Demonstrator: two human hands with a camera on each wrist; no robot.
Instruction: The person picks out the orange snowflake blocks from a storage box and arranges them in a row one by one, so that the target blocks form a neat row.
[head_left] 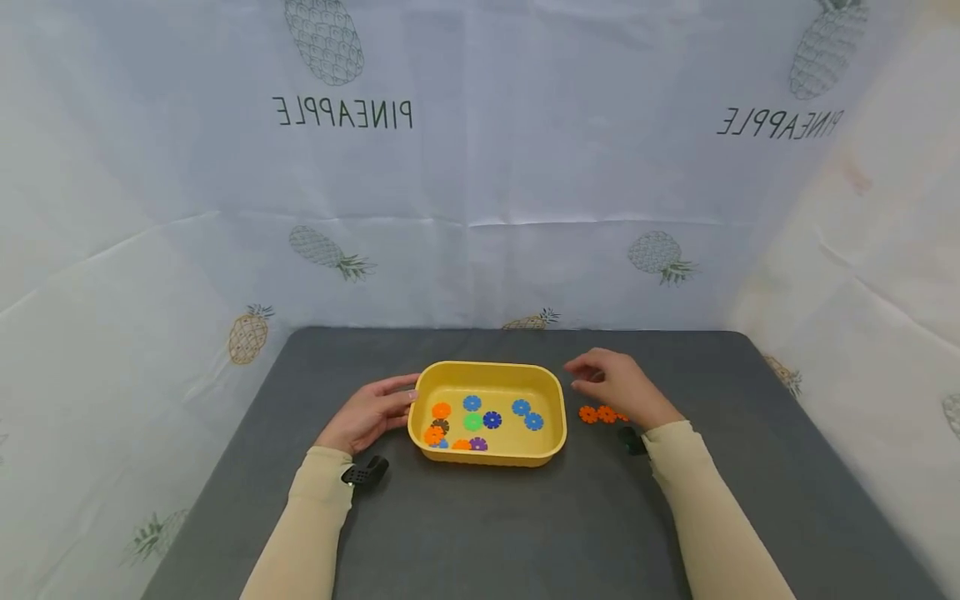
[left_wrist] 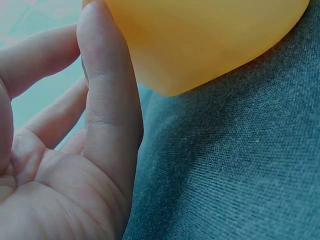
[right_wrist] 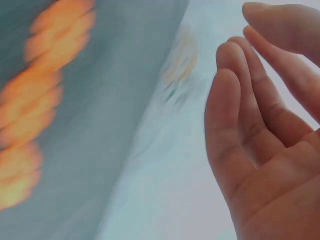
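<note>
A shallow yellow plastic tray (head_left: pixel 525 456) lies on the dark table with several flower-shaped plastic discs inside. My left hand (head_left: pixel 375 412) grips its left end, thumb at the rim. In the left wrist view, the thumb (left_wrist: pixel 107 90) and a finger meet at the edge of the yellow wall (left_wrist: pixel 210 45). To the right of the tray, my right hand (head_left: pixel 618 387) hovers with loosely bent fingers and nothing between them. Just below it sits a row of joined orange flower discs (head_left: pixel 606 413), partly hidden by the hand and blurred in the right wrist view (right_wrist: pixel 30 107).
Inside the tray lie a green disc (head_left: pixel 472 422), a dark blue disc (head_left: pixel 492 419), light blue discs (head_left: pixel 533 421), orange ones (head_left: pixel 441 410), a brown one (head_left: pixel 441 426) and a purple one (head_left: pixel 478 444). White pineapple-printed cloth (head_left: pixel 480 167) surrounds the grey table (head_left: pixel 480 533).
</note>
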